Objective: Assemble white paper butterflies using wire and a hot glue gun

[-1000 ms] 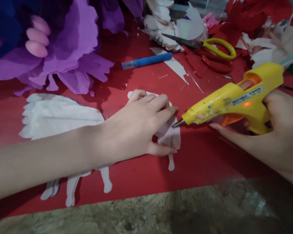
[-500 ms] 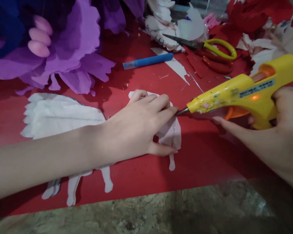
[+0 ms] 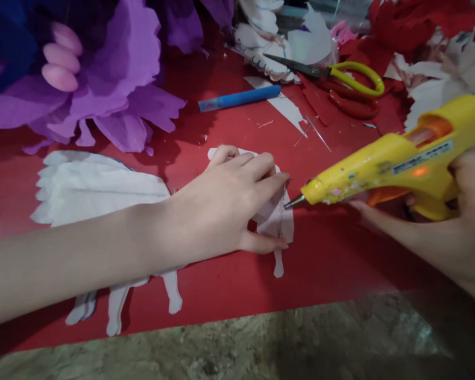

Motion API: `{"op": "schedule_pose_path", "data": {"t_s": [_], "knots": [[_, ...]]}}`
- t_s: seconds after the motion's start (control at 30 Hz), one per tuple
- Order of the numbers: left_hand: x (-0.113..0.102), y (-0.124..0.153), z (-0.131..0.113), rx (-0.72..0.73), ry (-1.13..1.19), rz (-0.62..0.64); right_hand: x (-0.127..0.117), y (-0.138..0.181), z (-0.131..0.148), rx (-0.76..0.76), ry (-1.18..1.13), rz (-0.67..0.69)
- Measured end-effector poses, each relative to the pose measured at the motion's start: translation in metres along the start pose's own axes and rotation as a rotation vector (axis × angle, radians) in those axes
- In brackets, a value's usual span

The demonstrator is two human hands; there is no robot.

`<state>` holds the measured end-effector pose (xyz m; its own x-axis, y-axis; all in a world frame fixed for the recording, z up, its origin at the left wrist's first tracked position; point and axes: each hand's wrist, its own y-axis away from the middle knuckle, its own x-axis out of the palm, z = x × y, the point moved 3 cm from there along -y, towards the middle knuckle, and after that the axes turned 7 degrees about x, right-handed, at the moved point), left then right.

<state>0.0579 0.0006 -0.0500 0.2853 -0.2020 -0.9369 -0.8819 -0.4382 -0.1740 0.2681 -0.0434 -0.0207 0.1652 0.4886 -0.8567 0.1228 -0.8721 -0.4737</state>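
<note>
My left hand (image 3: 225,203) lies palm down on a small white paper petal (image 3: 279,219), pressing it flat on the red sheet (image 3: 229,287), fingers together and stretched out. My right hand (image 3: 455,227) grips a yellow hot glue gun (image 3: 396,161) with a finger under its orange trigger. The gun's metal nozzle touches the petal's right edge, just beside my left fingertips. A thin line of glue runs down that edge.
Stacked white paper petals (image 3: 98,187) lie at left, below a big purple paper flower (image 3: 119,79). A blue pen (image 3: 239,98), yellow-handled scissors (image 3: 332,71) and red and white paper scraps (image 3: 419,31) lie behind. Bare stone floor (image 3: 261,343) shows in front.
The glue gun's nozzle rose to the petal's top edge near my left fingertips, then came back down along the edge. My left hand has stayed in place.
</note>
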Motion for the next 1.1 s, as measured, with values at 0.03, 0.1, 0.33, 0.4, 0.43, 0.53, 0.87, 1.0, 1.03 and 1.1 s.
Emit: {"op": "schedule_pose_path", "data": {"t_s": [0.03,0.1,0.33,0.4,0.43,0.53,0.87,1.0,1.03,1.1], "knots": [[-0.0003,0.0002,-0.0002,0.001,-0.006,-0.001,0.0003,0.0003,-0.0002,0.023,0.013,0.001],[-0.0006,0.0005,-0.0003,0.0,-0.016,0.001,0.0022,0.0005,-0.0003,0.062,0.036,0.028],[-0.0002,0.0,0.0,-0.002,-0.02,0.008,0.0034,-0.0016,-0.0004,0.023,0.018,0.01],[-0.0006,0.0,0.0,0.0,-0.011,0.002,0.0025,-0.0011,-0.0009,0.019,0.009,0.035],[-0.0008,0.0,0.0,0.0,-0.002,0.001,0.002,-0.0006,-0.0011,0.014,0.006,0.04],[-0.0009,0.0003,0.0001,-0.006,0.019,-0.001,0.0011,0.0016,-0.0007,-0.042,0.003,0.033],[-0.0007,-0.0001,-0.0001,0.012,0.014,-0.019,-0.0048,0.007,0.0045,-0.194,-0.032,0.003],[-0.0006,0.0,0.0,-0.007,0.003,0.007,-0.0032,0.0021,0.0019,-0.058,0.028,0.002],[-0.0005,0.0001,0.0,-0.009,-0.001,0.013,-0.0029,0.0008,0.0005,-0.008,0.036,0.009],[-0.0004,0.0001,0.0,-0.008,-0.002,0.015,-0.0036,-0.0006,-0.0005,0.032,0.022,0.007]]}}
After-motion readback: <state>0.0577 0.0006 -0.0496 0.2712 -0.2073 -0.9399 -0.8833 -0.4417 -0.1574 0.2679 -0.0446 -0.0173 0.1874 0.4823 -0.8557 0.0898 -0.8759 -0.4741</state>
